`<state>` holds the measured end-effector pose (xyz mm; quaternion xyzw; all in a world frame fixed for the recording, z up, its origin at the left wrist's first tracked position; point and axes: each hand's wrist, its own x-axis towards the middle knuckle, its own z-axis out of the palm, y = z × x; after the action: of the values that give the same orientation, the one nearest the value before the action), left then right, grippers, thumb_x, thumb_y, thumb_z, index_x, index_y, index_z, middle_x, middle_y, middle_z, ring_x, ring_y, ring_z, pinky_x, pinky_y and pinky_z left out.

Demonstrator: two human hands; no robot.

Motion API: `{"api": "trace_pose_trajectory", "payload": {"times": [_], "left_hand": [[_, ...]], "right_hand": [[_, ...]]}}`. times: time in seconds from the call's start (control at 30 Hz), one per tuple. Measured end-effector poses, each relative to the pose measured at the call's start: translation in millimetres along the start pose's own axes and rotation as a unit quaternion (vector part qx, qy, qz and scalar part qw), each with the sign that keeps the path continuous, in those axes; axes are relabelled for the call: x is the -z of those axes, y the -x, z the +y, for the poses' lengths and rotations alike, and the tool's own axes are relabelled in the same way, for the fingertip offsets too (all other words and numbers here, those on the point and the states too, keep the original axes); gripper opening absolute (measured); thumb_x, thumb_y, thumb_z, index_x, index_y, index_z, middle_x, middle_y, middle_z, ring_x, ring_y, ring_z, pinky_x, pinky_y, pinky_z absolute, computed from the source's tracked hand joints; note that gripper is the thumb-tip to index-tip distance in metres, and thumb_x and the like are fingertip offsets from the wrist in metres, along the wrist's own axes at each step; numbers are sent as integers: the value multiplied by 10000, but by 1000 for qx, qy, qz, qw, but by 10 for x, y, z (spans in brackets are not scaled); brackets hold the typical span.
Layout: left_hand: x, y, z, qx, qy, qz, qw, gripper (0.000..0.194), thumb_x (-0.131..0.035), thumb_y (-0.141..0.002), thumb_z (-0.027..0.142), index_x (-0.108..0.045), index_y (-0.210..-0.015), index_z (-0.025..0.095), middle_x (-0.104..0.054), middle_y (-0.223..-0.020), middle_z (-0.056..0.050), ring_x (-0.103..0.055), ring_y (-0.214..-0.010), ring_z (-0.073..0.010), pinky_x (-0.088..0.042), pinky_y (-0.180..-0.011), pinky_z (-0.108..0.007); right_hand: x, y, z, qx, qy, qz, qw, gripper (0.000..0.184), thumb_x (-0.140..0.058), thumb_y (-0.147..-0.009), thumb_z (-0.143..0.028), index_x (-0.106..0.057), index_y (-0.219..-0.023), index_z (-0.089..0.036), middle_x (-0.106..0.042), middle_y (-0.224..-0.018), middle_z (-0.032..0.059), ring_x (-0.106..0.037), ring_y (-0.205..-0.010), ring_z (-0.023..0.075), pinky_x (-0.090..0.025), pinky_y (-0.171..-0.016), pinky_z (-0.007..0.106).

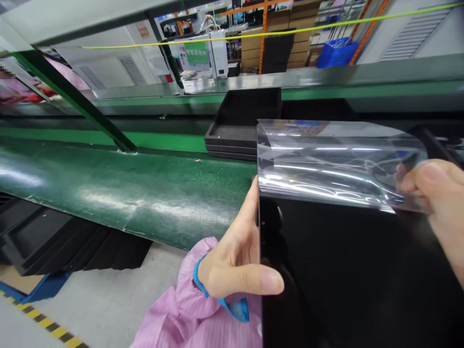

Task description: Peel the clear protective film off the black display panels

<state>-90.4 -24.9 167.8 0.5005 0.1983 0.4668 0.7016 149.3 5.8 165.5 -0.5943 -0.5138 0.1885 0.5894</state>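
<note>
Film (326, 169), pinched by right hand (438, 188), curled over black panel (355, 275) at twelve o'clock; left hand (239, 261) gripped panel's nine-o'clock edge.

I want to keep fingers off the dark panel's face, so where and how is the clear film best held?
Probably by its right end, pinched from the right, where the right hand has it. The clear film looks thin and curls up from the dark panel, so its raised end seems easiest to pinch.
</note>
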Motion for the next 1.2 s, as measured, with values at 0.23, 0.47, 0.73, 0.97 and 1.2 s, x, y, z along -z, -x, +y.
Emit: {"api": "trace_pose_trajectory", "payload": {"times": [0.23,0.47,0.73,0.97,1.2], "left_hand": [[67,-192,-70,1,12,30,999,861,-687,-691,355,-305,-1456,255,-492,-1418,-38,-323,-1389,-330,-338,-1123,-454],[132,-322,-182,-12,86,42,995,861,-597,-718,196,-200,-1481,157,-329,-1531,-29,-155,-1450,-257,-161,-1197,-409],[164,-364,-242,-2,92,68,993,820,-589,-676,180,-306,-1445,181,-388,-1500,-5,-83,-1460,-267,-115,-1200,-432],[419,-396,-495,81,123,190,971,526,-466,-852,423,-518,-1301,154,-526,-1388,-36,-211,-1440,-253,-176,-1191,-412],[456,-641,-791,75,22,165,983,754,-648,-722,136,-344,-1410,193,-541,-1375,-61,-486,-1284,-241,-324,-1116,-371]], "right_hand": [[-192,-223,-33,-52,-20,-42,998,551,-720,-565,-679,-509,-542,-171,-457,-592,3,-358,-547,84,-295,-557,289],[-310,-342,79,-90,-37,-77,992,330,-480,-912,-132,-482,-581,-132,-463,-653,-30,-433,-656,34,-346,-819,266],[-341,-374,64,-85,-35,-84,992,321,-478,-929,-142,-490,-609,-128,-482,-678,-43,-472,-710,9,-331,-857,244],[-266,-270,471,-156,-99,-258,948,366,-736,-716,-450,-565,-637,-136,-503,-618,-31,-408,-579,45,-272,-539,200],[150,-169,797,-212,-112,-303,922,542,-655,-761,-573,-556,-1146,-203,-627,-1012,65,-601,-741,133,-460,-601,236]]}}
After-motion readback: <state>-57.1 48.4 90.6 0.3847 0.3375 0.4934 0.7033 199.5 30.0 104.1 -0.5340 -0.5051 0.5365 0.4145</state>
